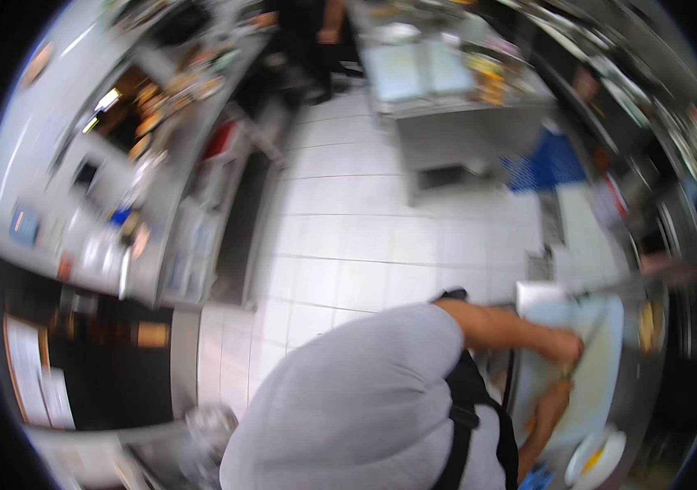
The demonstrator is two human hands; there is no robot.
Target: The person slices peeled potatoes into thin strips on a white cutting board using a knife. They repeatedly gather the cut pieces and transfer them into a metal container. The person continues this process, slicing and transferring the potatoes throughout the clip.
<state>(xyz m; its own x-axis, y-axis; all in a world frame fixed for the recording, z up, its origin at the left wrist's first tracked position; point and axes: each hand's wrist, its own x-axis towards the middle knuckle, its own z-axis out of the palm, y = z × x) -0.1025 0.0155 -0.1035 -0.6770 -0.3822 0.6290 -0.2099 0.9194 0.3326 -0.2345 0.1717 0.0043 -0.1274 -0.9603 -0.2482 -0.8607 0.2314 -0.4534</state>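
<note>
At the right, both of my hands are over a pale cutting board [606,388] on a metal counter. My left hand [561,346] is the farther one, its fingers curled closed low over the board. Close by, a thin dark line crosses the board, too blurred to name. Nearer, my right hand [554,399] has its fingers drawn together, almost meeting the left. Something small and orange shows between the hands, its kind unclear. What either hand holds cannot be made out. Beside the board's near end is a white plate [607,464] with something yellow-orange on it.
A round container of yellowish food [651,327] stands right of the board. Ahead are a steel table [467,135] with white boards and a blue perforated mat [546,163]. Shelves and a counter [170,237] line the left. Another person [308,41] stands at the back.
</note>
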